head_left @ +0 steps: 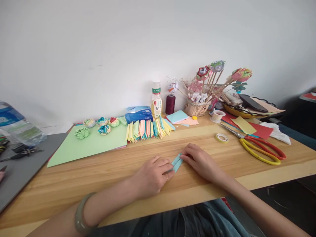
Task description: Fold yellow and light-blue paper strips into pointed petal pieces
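Observation:
A small light-blue piece of folded paper [176, 162] lies on the wooden table near its front edge, with a crease running along its length. My left hand [155, 174] presses its near left end with closed fingers. At the far right end, my right hand [197, 161] pinches the paper between thumb and fingers. Beyond my hands stands a row of folded paper strips [148, 129] in yellow, pink, green and blue. A stack of light-blue paper [176, 117] sits behind, to the right of that row.
Several paper flowers [104, 129] rest on green sheets [66, 153] at left. Scissors [256, 144] and a tape roll [221, 137] lie at right. Along the wall are a drink bottle [157, 102], a thread spool [170, 104] and a flower basket [196, 108].

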Demonstrator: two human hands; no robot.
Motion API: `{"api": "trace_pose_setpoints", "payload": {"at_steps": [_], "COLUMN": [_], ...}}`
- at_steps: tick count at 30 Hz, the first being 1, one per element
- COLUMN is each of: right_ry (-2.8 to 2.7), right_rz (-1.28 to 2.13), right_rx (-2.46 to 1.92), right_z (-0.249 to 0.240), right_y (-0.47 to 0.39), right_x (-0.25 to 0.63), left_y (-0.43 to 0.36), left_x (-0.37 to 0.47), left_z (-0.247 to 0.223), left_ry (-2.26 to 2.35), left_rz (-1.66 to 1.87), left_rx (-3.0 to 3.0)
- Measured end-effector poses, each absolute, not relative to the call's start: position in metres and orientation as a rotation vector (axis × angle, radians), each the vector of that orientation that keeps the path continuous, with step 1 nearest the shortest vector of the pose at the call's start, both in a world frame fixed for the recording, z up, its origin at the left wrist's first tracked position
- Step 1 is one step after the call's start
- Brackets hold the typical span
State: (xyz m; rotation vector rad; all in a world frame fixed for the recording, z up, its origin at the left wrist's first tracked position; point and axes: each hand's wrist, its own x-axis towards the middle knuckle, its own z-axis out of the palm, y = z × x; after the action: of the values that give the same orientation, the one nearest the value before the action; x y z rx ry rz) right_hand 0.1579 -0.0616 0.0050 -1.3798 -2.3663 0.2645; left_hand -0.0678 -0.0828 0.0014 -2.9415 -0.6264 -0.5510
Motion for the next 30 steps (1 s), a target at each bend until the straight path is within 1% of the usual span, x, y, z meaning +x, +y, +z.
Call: {"api": "trace_pose_setpoints", "payload": {"at_steps": [5,10,17,22,30], "right_ry": [-2.431,-2.535,-2.692,-2.693,-2.678], "right_rz": [0.113,0.029,0.041,0.077,0.105], "right_rx": [-1.348,-1.284,-1.132,-1.124,-1.098], "right_z": [-0.001,-0.001,0.010,0.012,0.010], "right_y": [-0.065,-0.064,-0.058,-0.056,-0.056], "right_x": [0.154,0.154,0.157,0.159,0.159], "left_y": [-0.085,-0.087,-0.085,-0.085,-0.078], "left_x": [-0.062,-0.063,-0.071,-0.071,-0.075], "left_z": [0.004,0.004,0.002,0.004,-0.006], "left_ry": [-0.654,-0.793,-0.764,-0.740,-0.414], "left_rz": [-0.530,-0.453,-0.496,-0.436,-0.482], "left_rx": [-2.988,-3.102,-3.196,-3.150,-3.073]}}
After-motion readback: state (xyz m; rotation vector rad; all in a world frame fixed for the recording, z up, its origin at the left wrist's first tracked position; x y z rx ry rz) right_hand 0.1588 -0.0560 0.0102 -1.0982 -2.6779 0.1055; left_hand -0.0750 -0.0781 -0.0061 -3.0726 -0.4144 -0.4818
